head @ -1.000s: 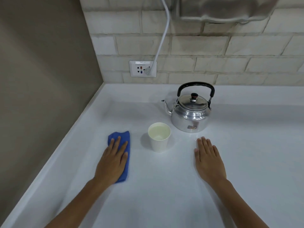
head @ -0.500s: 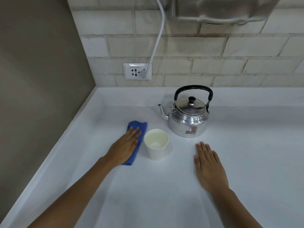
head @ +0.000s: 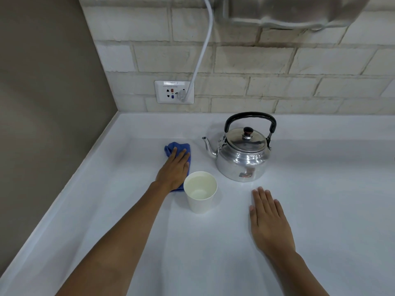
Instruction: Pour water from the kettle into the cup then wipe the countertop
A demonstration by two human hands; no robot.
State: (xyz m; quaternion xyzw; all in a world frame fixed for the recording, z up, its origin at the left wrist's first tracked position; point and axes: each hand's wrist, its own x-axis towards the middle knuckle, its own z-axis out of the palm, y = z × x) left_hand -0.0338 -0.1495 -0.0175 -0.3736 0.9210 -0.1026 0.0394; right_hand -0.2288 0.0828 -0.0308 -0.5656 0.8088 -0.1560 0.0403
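A silver kettle (head: 242,160) with a black handle stands upright on the white countertop (head: 320,210), spout pointing left. In front of it and to its left is a white paper cup (head: 200,192) holding water. My left hand (head: 174,170) lies flat, pressing a blue cloth (head: 177,147) onto the counter just left of and behind the cup. The cloth shows past my fingertips and a little under my wrist. My right hand (head: 269,221) rests palm down on the counter, fingers together, in front of the kettle and right of the cup.
A brown side wall (head: 42,103) borders the counter on the left and a brick wall (head: 277,60) at the back. A wall socket (head: 174,91) holds a plug with a white cable (head: 203,45) running up. A metal fixture (head: 288,9) hangs above.
My left hand has slid the blue cloth away from me and to the right, from the cup's left to a spot behind and beside it. The right hand has stayed in place.
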